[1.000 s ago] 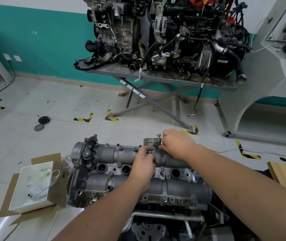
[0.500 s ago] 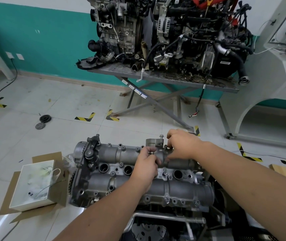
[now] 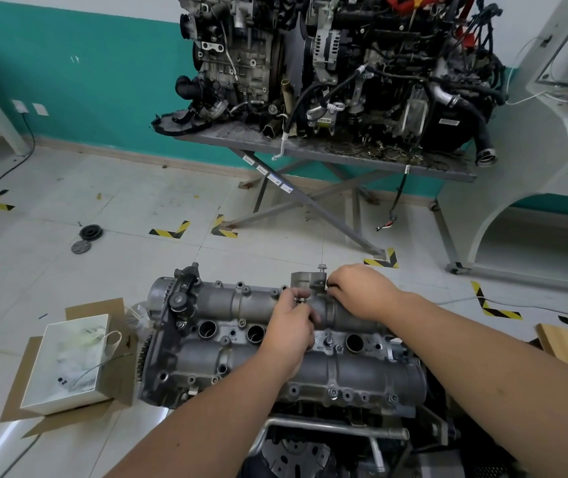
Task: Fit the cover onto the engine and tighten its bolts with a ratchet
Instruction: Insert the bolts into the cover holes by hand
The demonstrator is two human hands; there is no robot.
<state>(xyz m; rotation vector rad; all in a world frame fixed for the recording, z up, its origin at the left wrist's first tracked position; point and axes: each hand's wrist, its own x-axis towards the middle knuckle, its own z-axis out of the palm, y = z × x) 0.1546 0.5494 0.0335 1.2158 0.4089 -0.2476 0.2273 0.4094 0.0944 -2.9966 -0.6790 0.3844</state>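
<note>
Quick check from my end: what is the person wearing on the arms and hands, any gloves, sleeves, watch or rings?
Nothing is worn that shows. The left hand and right hand are bare, without gloves, and no ring shows. Both forearms are bare up to the frame's edge: no sleeves, no watch, no wristband, no markings.

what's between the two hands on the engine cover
In the head view, between the left hand and right hand lies bare cover metal and a small raised housing.

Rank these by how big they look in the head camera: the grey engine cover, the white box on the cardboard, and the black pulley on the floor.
1. Engine cover, clearly largest.
2. White box.
3. Black pulley, smallest, though it lies farther from the camera, so its true size is unsure.
</note>
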